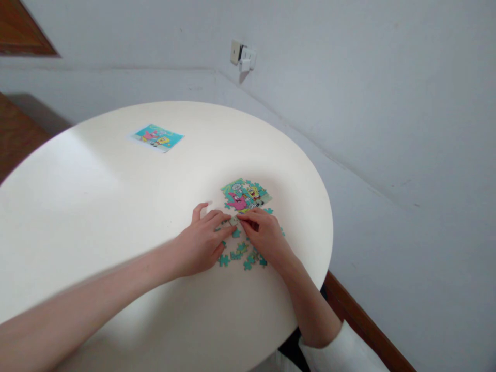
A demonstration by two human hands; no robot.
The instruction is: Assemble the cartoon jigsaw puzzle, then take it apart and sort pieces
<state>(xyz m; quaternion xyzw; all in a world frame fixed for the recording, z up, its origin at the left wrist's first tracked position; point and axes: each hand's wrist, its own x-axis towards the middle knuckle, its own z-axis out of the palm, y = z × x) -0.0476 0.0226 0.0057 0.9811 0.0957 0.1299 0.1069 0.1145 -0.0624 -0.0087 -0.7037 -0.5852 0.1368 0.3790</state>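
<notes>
A partly joined jigsaw puzzle (244, 196) shows a pink starfish figure, a yellow square figure and a pale green one on a teal ground. Just below it, my right hand (267, 235) pinches a small pale puzzle piece (234, 220) between thumb and fingertips. From the other side comes my left hand (205, 237), palm down with its fingers stretched out and spread. Its fingertips touch or nearly touch the same piece and a teal one beside it. Loose puzzle pieces (235, 256) lie beneath and between both hands, some partly hidden by them.
A printed picture (158, 138) with the same cartoon figures lies farther back on the round white table (155, 206). Behind the table, a wall socket with a white plug (245, 63) sits on the pale wall. The table's curved edge runs close to my right forearm.
</notes>
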